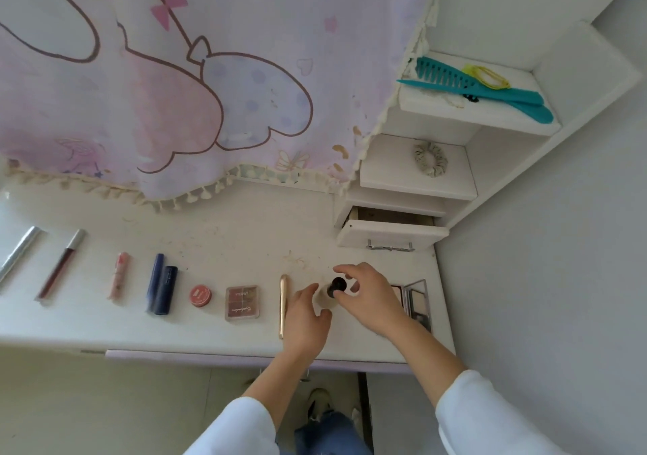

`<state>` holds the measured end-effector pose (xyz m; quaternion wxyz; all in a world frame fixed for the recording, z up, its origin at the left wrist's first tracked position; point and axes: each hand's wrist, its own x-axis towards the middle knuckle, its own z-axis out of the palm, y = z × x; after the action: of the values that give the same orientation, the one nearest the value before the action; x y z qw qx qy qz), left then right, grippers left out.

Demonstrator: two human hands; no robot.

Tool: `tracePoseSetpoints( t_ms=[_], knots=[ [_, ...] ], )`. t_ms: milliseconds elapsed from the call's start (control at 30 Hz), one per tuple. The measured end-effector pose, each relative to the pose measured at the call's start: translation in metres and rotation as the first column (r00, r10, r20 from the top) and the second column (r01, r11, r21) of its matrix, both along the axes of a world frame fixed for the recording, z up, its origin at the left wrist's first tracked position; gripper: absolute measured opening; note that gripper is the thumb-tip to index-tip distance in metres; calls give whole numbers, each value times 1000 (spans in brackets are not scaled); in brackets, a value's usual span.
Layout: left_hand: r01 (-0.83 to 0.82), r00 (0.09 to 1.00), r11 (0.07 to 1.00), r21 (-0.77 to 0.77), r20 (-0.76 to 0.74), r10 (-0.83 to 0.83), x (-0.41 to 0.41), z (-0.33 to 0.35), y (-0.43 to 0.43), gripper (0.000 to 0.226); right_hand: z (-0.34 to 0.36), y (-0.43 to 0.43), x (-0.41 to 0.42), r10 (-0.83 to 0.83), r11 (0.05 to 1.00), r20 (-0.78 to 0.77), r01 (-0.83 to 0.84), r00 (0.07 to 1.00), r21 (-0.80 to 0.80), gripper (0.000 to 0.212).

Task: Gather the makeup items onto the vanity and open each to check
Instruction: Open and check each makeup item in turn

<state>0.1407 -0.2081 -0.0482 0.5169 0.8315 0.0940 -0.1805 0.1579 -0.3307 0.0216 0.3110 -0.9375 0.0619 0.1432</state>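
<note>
A small pale bottle (324, 300) with a black cap (338, 284) stands on the white vanity (227, 241). My left hand (306, 318) wraps around the bottle's body. My right hand (367, 297) pinches the black cap from above. To the left lies a row of makeup: a gold tube (283, 305), a brown eyeshadow palette (242, 302), a round red pot (200, 295), two dark blue tubes (161, 288), a pink lip tube (119, 274), a dark red lip gloss (61, 267) and a silver pen (19, 251). An open mirrored compact (416, 302) lies behind my right hand.
A small drawer (390, 232) stands partly open at the vanity's back right. Shelves above it hold a scrunchie (431, 158), a teal comb (469, 85) and yellow hair bands (486, 76). A pink cartoon cloth (175, 87) hangs over the back.
</note>
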Motion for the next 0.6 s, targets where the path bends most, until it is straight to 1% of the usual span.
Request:
tracePoseSetpoints(
  t_ms=[100,267,333,467,600],
  knots=[
    [62,998,998,-9,-3,-62,5,-6,-1,54,2,7,3,-5,999,-2,5,1000,-47,37],
    [81,997,994,-67,8,-80,8,-12,-5,58,5,9,7,-108,990,-12,107,994,-89,32],
    [90,996,993,-76,22,-89,10,-14,-9,60,6,7,10,-151,983,-31,147,988,-110,33],
    [148,985,988,-54,94,-143,16,-20,-15,59,10,0,18,-224,969,-78,214,971,-121,30],
    [211,967,977,-3,145,-208,23,-25,-15,59,11,-9,22,-258,961,-116,243,959,-129,26]
  ],
)
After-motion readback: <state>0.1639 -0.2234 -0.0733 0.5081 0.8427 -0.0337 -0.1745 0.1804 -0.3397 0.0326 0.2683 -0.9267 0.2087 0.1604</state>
